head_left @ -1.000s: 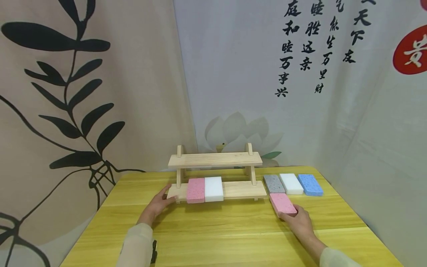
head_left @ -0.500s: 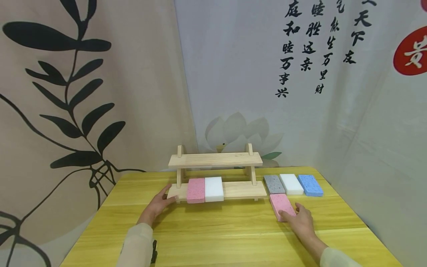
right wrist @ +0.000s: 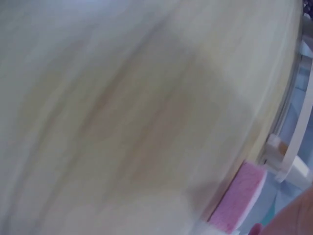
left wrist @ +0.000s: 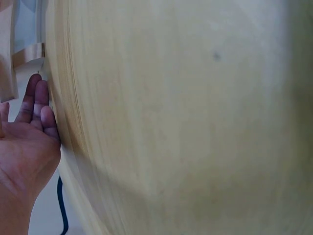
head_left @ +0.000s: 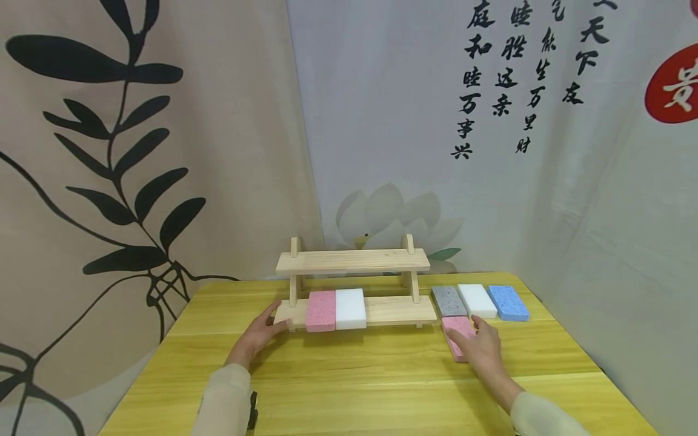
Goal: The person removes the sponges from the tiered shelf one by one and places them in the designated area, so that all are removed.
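Observation:
A two-tier wooden display shelf (head_left: 400,310) stands on the table. My left hand (head_left: 256,339) holds the left end of its lower board, thumb at the front edge; the other fingers show loosely bent in the left wrist view. A pink sponge (head_left: 322,312) and a white sponge (head_left: 351,309) lie side by side on that board. At the right, my right hand (head_left: 484,348) is over another pink sponge (head_left: 457,351), thumb and fingers apart, partly covering it. The right wrist view shows this pink sponge (right wrist: 239,196) beside the edge of the hand.
Behind the right hand lie a grey sponge (head_left: 449,301), a second white sponge (head_left: 477,300) and a blue sponge (head_left: 508,303) in a row. The shelf's upper board (head_left: 351,260) bears nothing. A printed cloth (head_left: 382,121) hangs behind the table (head_left: 349,387).
My right hand has let go of the front pink sponge, which now lies flat, and has moved forward and left over it. The left hand has not moved.

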The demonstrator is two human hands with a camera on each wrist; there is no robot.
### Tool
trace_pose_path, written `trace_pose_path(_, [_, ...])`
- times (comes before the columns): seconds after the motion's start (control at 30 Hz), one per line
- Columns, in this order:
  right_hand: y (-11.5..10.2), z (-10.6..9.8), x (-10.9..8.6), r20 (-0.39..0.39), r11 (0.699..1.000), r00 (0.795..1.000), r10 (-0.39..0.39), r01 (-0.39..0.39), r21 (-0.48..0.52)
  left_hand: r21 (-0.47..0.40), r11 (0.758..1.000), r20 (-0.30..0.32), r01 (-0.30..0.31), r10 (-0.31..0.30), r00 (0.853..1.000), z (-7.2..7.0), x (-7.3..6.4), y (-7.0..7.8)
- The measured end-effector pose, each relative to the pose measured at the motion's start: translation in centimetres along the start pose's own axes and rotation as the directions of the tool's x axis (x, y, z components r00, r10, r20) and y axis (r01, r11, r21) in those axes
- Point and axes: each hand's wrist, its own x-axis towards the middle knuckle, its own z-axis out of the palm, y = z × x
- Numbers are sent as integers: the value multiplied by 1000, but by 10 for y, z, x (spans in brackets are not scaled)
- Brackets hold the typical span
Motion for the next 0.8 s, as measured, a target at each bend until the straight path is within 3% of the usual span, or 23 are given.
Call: trace_pose_path(0.8, [-84,88,-16,23,983,993,-113,108,151,-32,999,-6,10,-10,1000,-1,2,-3])
